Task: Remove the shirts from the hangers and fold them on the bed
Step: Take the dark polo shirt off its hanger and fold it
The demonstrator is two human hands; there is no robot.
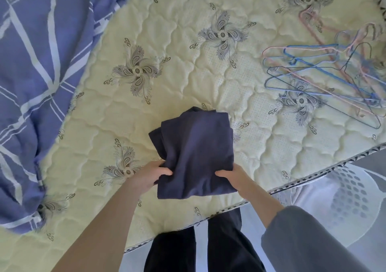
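A dark navy shirt [194,152] lies folded into a compact bundle on the pale quilted mattress [188,73], near its front edge. My left hand [149,176] grips the bundle's lower left side, thumb on top of the cloth. On the lower right side my right hand [234,176] grips it the same way. Several bare wire hangers [325,71] in blue, pink and black lie in a loose heap at the right of the mattress.
A blue duvet [35,83] with white lines covers the left of the bed. A white perforated laundry basket [344,196] stands on the floor to the right of my legs, beside the mattress edge.
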